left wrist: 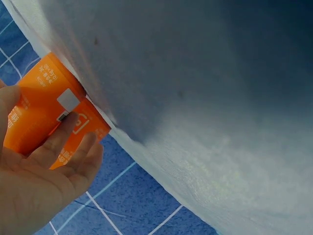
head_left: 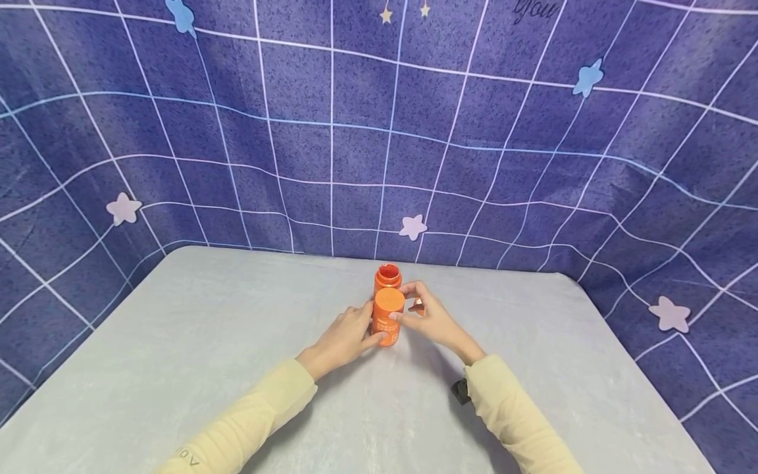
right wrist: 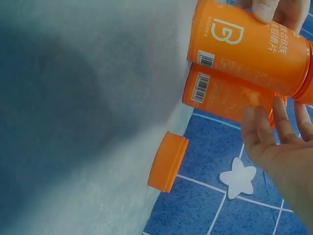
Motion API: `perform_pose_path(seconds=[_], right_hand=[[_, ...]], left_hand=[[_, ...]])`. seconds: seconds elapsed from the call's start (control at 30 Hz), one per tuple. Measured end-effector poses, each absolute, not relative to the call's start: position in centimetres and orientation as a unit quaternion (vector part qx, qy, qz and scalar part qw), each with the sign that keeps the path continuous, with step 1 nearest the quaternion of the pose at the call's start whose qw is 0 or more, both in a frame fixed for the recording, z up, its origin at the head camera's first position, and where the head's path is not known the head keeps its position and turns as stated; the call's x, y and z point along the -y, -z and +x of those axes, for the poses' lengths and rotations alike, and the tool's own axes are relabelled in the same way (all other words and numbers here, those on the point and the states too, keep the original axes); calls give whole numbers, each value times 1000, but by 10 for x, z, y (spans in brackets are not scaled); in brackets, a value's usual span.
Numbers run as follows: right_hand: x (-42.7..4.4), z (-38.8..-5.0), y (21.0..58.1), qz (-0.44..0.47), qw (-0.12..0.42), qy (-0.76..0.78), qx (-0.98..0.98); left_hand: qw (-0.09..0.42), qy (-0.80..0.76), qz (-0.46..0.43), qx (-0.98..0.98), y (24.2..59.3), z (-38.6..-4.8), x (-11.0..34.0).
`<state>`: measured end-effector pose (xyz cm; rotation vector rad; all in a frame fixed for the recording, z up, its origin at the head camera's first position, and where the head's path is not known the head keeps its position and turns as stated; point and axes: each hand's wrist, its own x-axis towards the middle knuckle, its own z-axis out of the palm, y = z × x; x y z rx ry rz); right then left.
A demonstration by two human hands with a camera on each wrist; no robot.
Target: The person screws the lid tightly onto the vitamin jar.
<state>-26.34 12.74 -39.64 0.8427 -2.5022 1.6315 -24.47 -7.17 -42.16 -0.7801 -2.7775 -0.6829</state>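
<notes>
Capped orange plastic cylindrical bottle (head_left: 385,324) is on the grey-topped table (head_left: 266,296), just in front of an open orange plastic bottle (head_left: 388,272). Left hand (head_left: 345,336) grips its body; right hand (head_left: 431,319) at its upper part, cannot tell whether pinching. Judged light, stiff, rather slippery; hold low. Round orange plastic cap (right wrist: 167,162) lies to the right. Far edge near; wide room leftward and nearward.

Orange bottle (head_left: 385,320) with white print; second orange bottle (right wrist: 227,94); orange cap (right wrist: 167,162); grey table (head_left: 177,368); cream sleeves (head_left: 521,421); blue-purple cloth (head_left: 299,155) gridded in white and light blue, with pink and blue stars (head_left: 413,227).
</notes>
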Motion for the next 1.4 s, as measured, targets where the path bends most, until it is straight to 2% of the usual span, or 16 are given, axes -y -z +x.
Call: perform_pose_path(seconds=[0.17,0.43,0.53,0.93,1.4], right_hand=[[-129,-267,398,274,9,-518,810],[-131,-254,370,308,-34,-499,809],[-133,-256,371,316,-44,-498,806],[-139,-274,393,339,-27,-485,806],[-124,-246,373,276,-5,-526,804]], left_hand=[[92,228,-265,932,421,-244,72],[86,235,-262,932,421,-244,72],[83,235,-261,932,420,-244,72],[85,235,-262,932,421,-244,72],[100,232,-273,928,421,-244,72]])
